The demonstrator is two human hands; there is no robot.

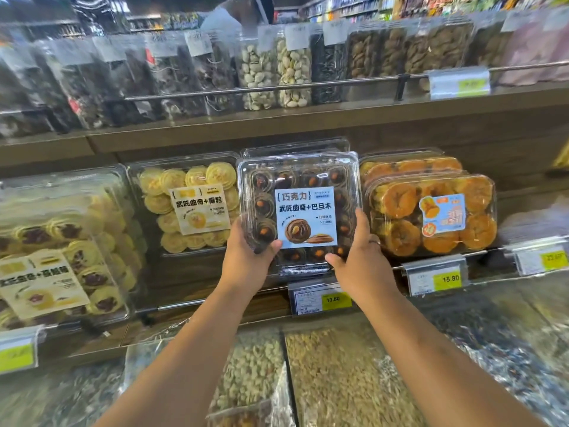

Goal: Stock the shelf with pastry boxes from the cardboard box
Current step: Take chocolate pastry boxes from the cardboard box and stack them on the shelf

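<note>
A clear plastic box of chocolate cookies (295, 180) with a blue label stands upright on the middle shelf (215, 297), in front of another clear box (295, 147) behind it. My left hand (246, 257) grips its lower left corner. My right hand (360, 257) holds its lower right edge, fingers up the side. Left of it stands a box of yellow cookies (184, 208); right of it stand boxes of orange pastries (431, 214). The cardboard box is out of view.
Jam cookie boxes (61, 251) fill the shelf's left end. Yellow price tags (337, 298) hang on the shelf rail. The upper shelf holds clear tubs of nuts (274, 72) behind a metal rail. Below, bins of loose nuts and seeds (338, 371) sit under my forearms. A person stands behind the shelves.
</note>
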